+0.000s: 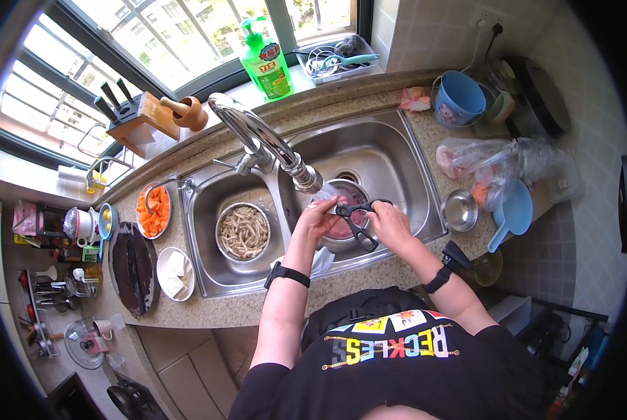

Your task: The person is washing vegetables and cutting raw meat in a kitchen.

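My right hand [392, 225] grips black-handled scissors [358, 225] by one handle loop; the other loop hangs toward me. The blades point left, to my left hand [316, 217], whose fingers are closed by the scissor tips; what they hold is hidden. Both hands are over a metal bowl [356, 188] in the right sink basin. It holds pinkish liquid and pink pieces, perhaps meat. Just above my left hand, water runs from the faucet [301, 173].
In the left basin sits a bowl of pale strips [243, 233]. Orange chunks [154, 211] fill a bowl on the counter, near a white dish [176, 274]. A small metal bowl [460, 211], plastic bags [499, 162] and a blue ladle [513, 212] lie right of the sink.
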Tool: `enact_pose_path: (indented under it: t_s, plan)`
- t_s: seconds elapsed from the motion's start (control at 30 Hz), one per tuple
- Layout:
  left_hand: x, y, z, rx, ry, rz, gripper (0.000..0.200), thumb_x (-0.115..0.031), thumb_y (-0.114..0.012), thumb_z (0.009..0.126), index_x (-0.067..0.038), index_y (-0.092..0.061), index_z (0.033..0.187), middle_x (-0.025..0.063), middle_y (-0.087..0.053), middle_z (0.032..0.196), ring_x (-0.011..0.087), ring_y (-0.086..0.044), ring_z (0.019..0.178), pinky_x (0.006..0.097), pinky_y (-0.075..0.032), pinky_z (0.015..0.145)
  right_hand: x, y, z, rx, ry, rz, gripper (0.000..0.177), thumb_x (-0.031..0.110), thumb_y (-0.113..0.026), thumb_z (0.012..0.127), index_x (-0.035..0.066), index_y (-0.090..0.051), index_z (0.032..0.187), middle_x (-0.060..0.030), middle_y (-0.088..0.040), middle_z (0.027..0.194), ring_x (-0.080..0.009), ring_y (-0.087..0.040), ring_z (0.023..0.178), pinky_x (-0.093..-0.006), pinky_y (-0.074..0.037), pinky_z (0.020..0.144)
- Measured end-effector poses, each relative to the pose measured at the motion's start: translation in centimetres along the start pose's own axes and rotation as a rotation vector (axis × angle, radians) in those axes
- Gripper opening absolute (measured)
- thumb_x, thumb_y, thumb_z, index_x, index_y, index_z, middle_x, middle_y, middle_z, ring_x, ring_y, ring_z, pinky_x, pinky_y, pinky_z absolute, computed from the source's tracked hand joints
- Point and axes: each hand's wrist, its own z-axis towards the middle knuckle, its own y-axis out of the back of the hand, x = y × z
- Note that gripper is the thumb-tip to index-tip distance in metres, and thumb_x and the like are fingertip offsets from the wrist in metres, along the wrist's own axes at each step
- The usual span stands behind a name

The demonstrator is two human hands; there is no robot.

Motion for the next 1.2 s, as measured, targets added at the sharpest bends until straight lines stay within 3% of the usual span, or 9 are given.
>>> enact_pose_path:
  t_s: [0.13,0.4,0.6,0.67,0.73,0.8,0.97,1.1,1.2]
  plan:
    - [1.4,0.7,1.8,0.071,-0.079,-0.163,0.014,-0.002,-0.061,0.079,0.002,-0.057,0.093,0.0122,-0.062,0.088,0.0207,-0.062,0.080,0.0322,-0.052,0.072,0.6,-0.6,0.5,-0.048,0.000,-0.061,0.016,0.022,-0.053,0.083,0.006,-0.052,0.084,-0.0131,-0.060,0.086,-0.0338,-0.056,0.080,-0.0433,-0.044,0.070]
    - [1.0,0.9,2.9,-0.187,-0.240,-0.173,0.009,-0.007,-0.059,0.082,-0.001,-0.057,0.090,0.0116,-0.062,0.083,0.0197,-0.061,0.075,0.0306,-0.052,0.069,1.5,-1.0,0.3,-0.111,0.034,-0.125,0.014,0.022,-0.055,0.082,0.008,-0.051,0.083,-0.0088,-0.061,0.079,-0.0298,-0.057,0.076,-0.0410,-0.044,0.066]
    - [-2.2,12.6,9.0,-0.165,-0.189,-0.377,0.026,-0.020,-0.063,0.082,0.002,-0.054,0.093,0.0115,-0.061,0.088,0.0244,-0.062,0.079,0.0356,-0.053,0.070,0.6,0.1,-0.4,-0.145,0.030,-0.133,0.014,0.022,-0.055,0.082,0.008,-0.053,0.083,-0.0089,-0.061,0.077,-0.0296,-0.057,0.075,-0.0405,-0.044,0.065]
    - [-3.3,5.8,3.3,-0.449,-0.402,-0.326,0.036,-0.031,-0.061,0.083,0.003,-0.054,0.096,0.0126,-0.059,0.095,0.0248,-0.059,0.091,0.0367,-0.050,0.081,-0.4,0.4,-0.3,-0.157,0.014,-0.136,0.014,0.021,-0.055,0.082,0.008,-0.053,0.084,-0.0095,-0.061,0.078,-0.0298,-0.056,0.075,-0.0406,-0.044,0.065]
    - [-2.8,4.8,2.4,-0.388,-0.391,-0.277,0.042,-0.036,-0.058,0.083,0.001,-0.052,0.104,0.0140,-0.057,0.102,0.0249,-0.054,0.100,0.0392,-0.044,0.090,-0.6,0.0,-0.3,-0.168,-0.002,-0.133,0.014,0.021,-0.055,0.082,0.008,-0.053,0.085,-0.0102,-0.061,0.079,-0.0301,-0.056,0.076,-0.0407,-0.044,0.065]
    - [-1.3,2.5,1.7,-0.465,-0.174,-0.293,0.045,-0.038,-0.056,0.085,-0.003,-0.047,0.113,0.0144,-0.056,0.104,0.0248,-0.053,0.103,0.0404,-0.042,0.092,-0.4,-0.9,0.2,-0.160,-0.017,-0.140,0.013,0.019,-0.054,0.082,0.007,-0.053,0.087,-0.0116,-0.060,0.083,-0.0309,-0.055,0.078,-0.0404,-0.043,0.068]
    - [2.7,-0.5,-0.5,0.043,-0.099,-0.046,0.033,-0.033,-0.053,0.088,-0.005,-0.048,0.104,0.0106,-0.059,0.092,0.0224,-0.058,0.086,0.0384,-0.049,0.080,0.0,-2.2,0.8,-0.169,0.045,-0.146,0.012,0.015,-0.055,0.081,0.007,-0.053,0.090,-0.0112,-0.061,0.085,-0.0312,-0.055,0.079,-0.0397,-0.043,0.070]
    - [3.4,1.4,0.9,0.026,-0.158,0.186,0.017,-0.020,-0.060,0.084,-0.008,-0.049,0.087,0.0068,-0.060,0.083,0.0161,-0.059,0.069,0.0307,-0.051,0.059,-0.2,-1.5,1.0,-0.188,0.100,-0.111,0.012,0.011,-0.055,0.079,0.007,-0.054,0.090,-0.0103,-0.061,0.084,-0.0309,-0.055,0.079,-0.0399,-0.043,0.070]
    - [2.5,0.9,-0.2,0.029,-0.116,0.170,0.016,-0.019,-0.060,0.084,-0.008,-0.050,0.084,0.0069,-0.060,0.082,0.0151,-0.058,0.067,0.0294,-0.050,0.059,-0.3,-0.8,1.2,-0.195,0.146,-0.109,0.006,0.011,-0.055,0.079,0.008,-0.052,0.083,-0.0100,-0.061,0.080,-0.0302,-0.055,0.077,-0.0390,-0.044,0.068]
